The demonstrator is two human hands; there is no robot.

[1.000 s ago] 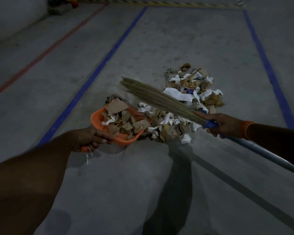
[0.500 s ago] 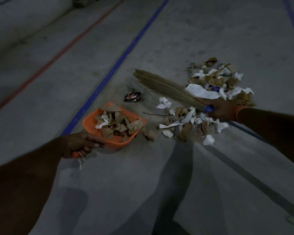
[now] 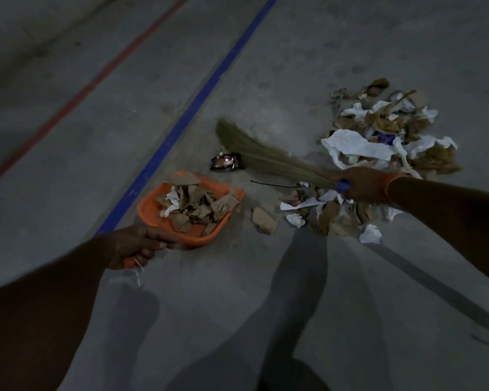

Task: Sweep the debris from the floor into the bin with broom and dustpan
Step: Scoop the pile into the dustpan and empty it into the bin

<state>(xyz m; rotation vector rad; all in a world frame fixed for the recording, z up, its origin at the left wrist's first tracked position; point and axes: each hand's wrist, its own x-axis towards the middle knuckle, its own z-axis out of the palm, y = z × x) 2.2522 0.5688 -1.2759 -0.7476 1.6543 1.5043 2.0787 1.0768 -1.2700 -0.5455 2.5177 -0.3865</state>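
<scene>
An orange dustpan, filled with brown card scraps and white paper, is low over the grey floor at centre left. My left hand grips its handle from below left. My right hand grips the grass broom near its blue collar, and the bristles reach up-left past the dustpan's mouth. A pile of torn paper and card lies on the floor to the right, with a smaller heap under my right hand. A loose card scrap lies between dustpan and heap. No bin is in view.
A shiny crumpled wrapper lies by the broom tip. A thin dark stick lies on the floor beside the heap. A blue floor line and a red line run diagonally on the left.
The dustpan has drawn back left from the heap, carrying its load. The broom has swung away from the dustpan. The wrapper now lies uncovered, and the view has tilted down and closer.
</scene>
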